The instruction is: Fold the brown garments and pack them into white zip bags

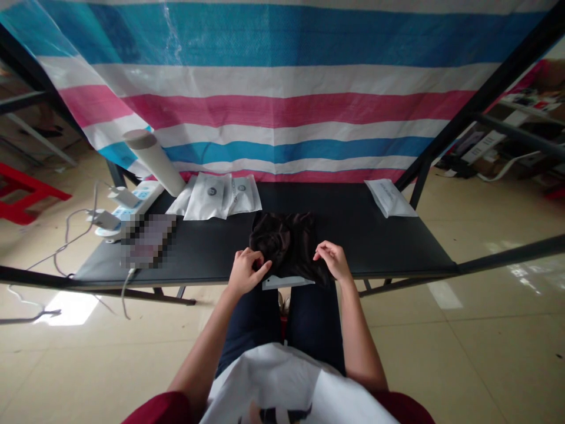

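Note:
A dark brown shiny garment (286, 241) lies bunched on the black table (375, 235) near its front edge. My left hand (245, 272) is closed in a pinch on the garment's left lower part. My right hand (333, 259) pinches the garment's right edge with curled fingers. A pale flat packet (286, 282) pokes out from under the garment at the table's front edge, between my hands.
Several white plastic packets (218, 196) lie at the back left, one more white packet (391, 198) at the back right. A white cylinder (154, 160), a power strip (128, 209) with plugs and cables stand at the left. A striped tarp (282, 88) hangs behind.

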### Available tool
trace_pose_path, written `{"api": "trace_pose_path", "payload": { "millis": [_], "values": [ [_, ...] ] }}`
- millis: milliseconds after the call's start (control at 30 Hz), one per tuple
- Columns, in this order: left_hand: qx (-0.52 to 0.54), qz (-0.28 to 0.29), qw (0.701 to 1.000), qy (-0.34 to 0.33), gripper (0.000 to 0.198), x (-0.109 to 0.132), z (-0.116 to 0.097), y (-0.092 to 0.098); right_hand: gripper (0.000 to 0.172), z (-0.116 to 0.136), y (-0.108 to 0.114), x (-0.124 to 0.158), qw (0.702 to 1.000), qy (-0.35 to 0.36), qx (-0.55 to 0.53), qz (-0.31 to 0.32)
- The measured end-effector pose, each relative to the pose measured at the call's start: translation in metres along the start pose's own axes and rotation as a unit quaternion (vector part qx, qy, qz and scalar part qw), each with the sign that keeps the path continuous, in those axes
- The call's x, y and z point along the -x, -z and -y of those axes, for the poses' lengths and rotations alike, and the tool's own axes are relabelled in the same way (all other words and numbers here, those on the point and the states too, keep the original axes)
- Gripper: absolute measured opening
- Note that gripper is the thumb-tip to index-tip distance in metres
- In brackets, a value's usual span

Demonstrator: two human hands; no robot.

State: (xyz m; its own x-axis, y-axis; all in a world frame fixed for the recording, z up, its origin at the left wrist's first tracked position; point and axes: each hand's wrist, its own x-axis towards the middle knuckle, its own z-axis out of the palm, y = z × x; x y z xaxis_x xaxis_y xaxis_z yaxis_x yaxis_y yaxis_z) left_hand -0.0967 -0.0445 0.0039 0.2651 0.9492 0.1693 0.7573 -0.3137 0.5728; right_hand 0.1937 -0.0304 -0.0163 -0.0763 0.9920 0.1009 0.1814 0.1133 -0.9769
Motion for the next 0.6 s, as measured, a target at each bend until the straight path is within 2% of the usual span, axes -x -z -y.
{"api": "trace_pose_path", "payload": {
  "millis": [167, 267, 367, 467, 600],
  "values": [
    [-0.062, -0.013, 0.998, 0.001, 0.040, -0.007, -0.026, 0.004, 0.021, -0.003, 0.001, -0.002, 0.997, 0.052, 0.037, -0.032],
    [-0.093, -0.016, 0.995, -0.011, 0.043, -0.014, -0.041, -0.001, 0.034, -0.004, 0.001, -0.004, 0.990, 0.086, 0.106, -0.026],
    [-0.119, -0.017, 0.993, -0.013, 0.039, -0.023, -0.051, -0.012, 0.047, -0.004, -0.003, -0.005, 0.970, 0.108, 0.217, 0.001],
    [-0.125, -0.013, 0.992, -0.014, 0.028, -0.029, -0.054, -0.020, 0.051, -0.003, -0.009, -0.006, 0.943, 0.108, 0.314, 0.028],
    [-0.109, -0.025, 0.994, 0.001, 0.021, -0.032, -0.050, -0.012, 0.047, 0.000, -0.015, -0.004, 0.911, 0.101, 0.398, 0.046]
  ]
}}
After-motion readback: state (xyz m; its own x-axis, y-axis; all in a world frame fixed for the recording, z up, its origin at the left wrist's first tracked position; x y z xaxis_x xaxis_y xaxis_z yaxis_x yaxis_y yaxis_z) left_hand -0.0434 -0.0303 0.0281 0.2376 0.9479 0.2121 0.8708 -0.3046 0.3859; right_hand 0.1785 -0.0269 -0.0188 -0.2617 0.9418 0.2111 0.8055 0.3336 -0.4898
